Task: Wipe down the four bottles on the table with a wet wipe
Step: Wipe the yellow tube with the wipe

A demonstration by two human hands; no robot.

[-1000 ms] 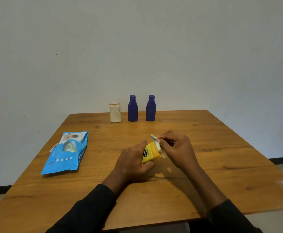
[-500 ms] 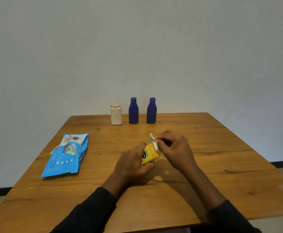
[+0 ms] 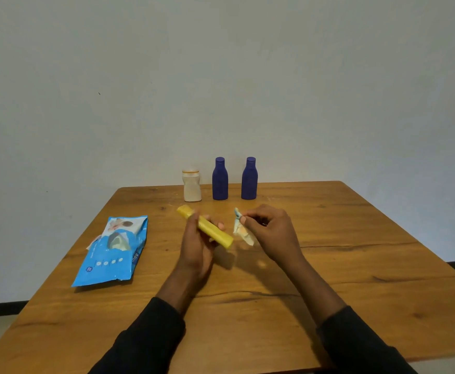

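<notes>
Yellow bottle (image 3: 206, 227) gripped aslant in left hand (image 3: 197, 242), crumpled wet wipe (image 3: 242, 230) pinched in right hand (image 3: 271, 232) just beside.

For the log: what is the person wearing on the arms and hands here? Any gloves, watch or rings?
Both arms are in long black sleeves. The left sleeve and the right sleeve end partway up the forearms, leaving the wrists uncovered. The left hand and the right hand are bare: no gloves, and no watch, ring or bracelet shows.

I'm looking into a bare indoor room, more home than workshop: a wooden table (image 3: 356, 265) fills the lower frame against a plain pale wall (image 3: 221, 76), with dark skirting (image 3: 2, 309) at lower left.
</notes>
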